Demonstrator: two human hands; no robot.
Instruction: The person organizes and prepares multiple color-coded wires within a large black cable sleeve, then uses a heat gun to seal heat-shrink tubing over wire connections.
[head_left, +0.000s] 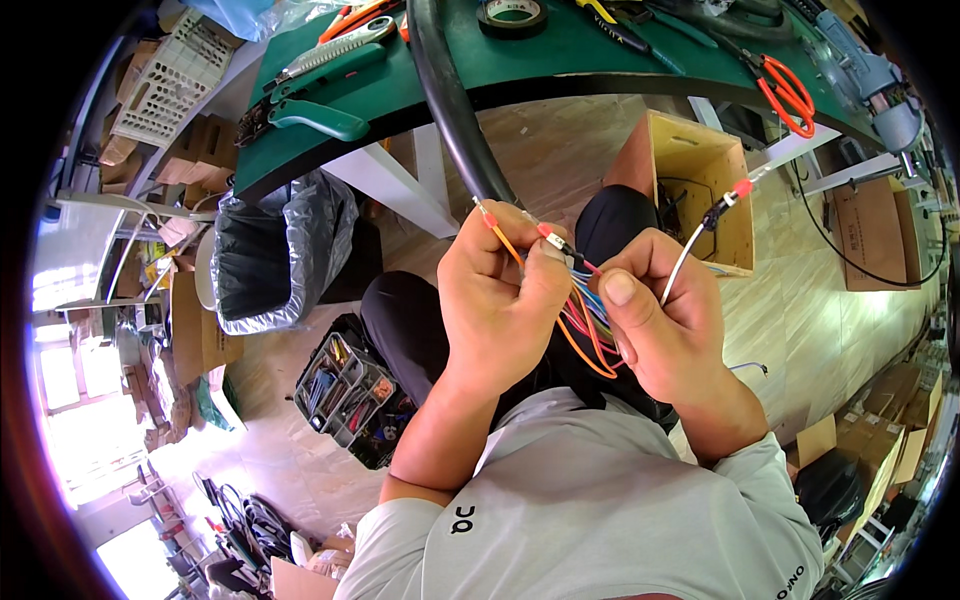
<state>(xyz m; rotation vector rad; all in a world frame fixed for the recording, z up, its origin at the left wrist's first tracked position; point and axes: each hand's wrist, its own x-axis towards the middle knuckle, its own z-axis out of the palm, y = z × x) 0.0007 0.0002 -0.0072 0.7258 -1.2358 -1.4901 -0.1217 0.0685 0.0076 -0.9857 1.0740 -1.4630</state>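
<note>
My left hand [500, 310], closed in a pinch, grips wires with red-tipped connectors [548, 232], one on an orange wire [508, 242] that loops down below. My right hand [665, 340] is closed with thumb and finger on a thin pink-red wire between the two hands. A white wire [685, 250] rises from behind the right fingers to another red-tipped connector [738, 190]. A loose bundle of coloured wires [590, 310] hangs between the hands. A thick black cable [450, 120] runs from the workbench down behind my left hand; its connection to the wires is hidden.
A green workbench [530, 50] carries green-handled tools [320, 120], black tape [512, 22] and red-handled scissors [785, 95]. Below are a lined bin [250, 260], a wooden box [715, 150], an open toolbox [350, 390] beside my leg and cardboard boxes [870, 235].
</note>
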